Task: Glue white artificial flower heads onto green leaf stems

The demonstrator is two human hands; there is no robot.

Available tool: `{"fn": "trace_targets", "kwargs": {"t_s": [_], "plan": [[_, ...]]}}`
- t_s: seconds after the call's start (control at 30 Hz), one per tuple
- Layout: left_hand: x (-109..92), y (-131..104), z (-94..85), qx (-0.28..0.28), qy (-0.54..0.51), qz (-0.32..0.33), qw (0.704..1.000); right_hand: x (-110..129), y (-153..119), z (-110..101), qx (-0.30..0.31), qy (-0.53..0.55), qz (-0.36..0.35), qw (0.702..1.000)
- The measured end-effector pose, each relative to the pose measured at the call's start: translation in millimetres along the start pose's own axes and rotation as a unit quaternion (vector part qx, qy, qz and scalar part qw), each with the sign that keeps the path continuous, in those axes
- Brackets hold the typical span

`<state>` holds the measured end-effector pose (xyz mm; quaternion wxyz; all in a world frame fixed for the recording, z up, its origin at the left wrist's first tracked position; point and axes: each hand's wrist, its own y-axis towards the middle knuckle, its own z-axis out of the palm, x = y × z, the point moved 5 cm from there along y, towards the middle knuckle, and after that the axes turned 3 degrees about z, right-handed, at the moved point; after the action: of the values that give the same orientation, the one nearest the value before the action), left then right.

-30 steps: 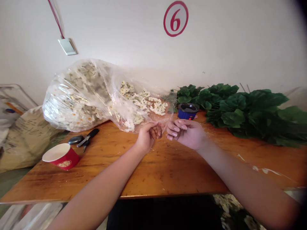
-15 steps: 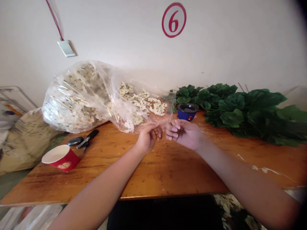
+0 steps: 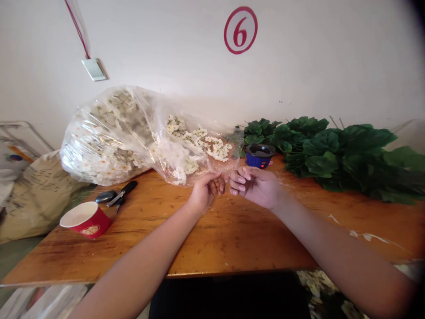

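The left hand (image 3: 203,191) and the right hand (image 3: 257,186) met near the middle of the table (image 3: 215,248), fingers curled inward with the tips close together; clear film reached the fingertips, but whether they pinched it, or something too fine to see, could not be told. The film belonged to a plastic bag (image 3: 157,106) of white flowers, lying left of centre against the wall (image 3: 315,57), its slack end spread toward the hands, which probably kept the nearer flower sprays (image 3: 219,150) within easy reach. A blue pot (image 3: 259,160) with a dark rim stood just beyond the right hand, perhaps put there to be close by, and green leaves (image 3: 322,164) were heaped to its right, likely so that they left the front of the table free for the forearms. A red paper cup (image 3: 102,219) sat near the left edge, apart from both hands. As for writing, a circled red "6" (image 3: 240,32) on the wall was the only clear mark; the cup's pale round emblem (image 3: 90,230) was too small to read, the dark marks on the tan sack (image 3: 36,190) were illegible, and the pot showed a small red light but no readable brand.
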<state>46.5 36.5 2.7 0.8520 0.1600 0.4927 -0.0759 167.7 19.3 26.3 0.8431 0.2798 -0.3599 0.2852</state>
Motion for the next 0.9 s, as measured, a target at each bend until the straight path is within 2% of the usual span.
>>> {"fn": "trace_targets", "kwargs": {"t_s": [0.9], "plan": [[2.9, 1.6, -3.7, 0.001, 0.011, 0.005, 1.000, -3.1, 0.8, -3.7, -0.021, -0.027, -0.007, 0.999]]}}
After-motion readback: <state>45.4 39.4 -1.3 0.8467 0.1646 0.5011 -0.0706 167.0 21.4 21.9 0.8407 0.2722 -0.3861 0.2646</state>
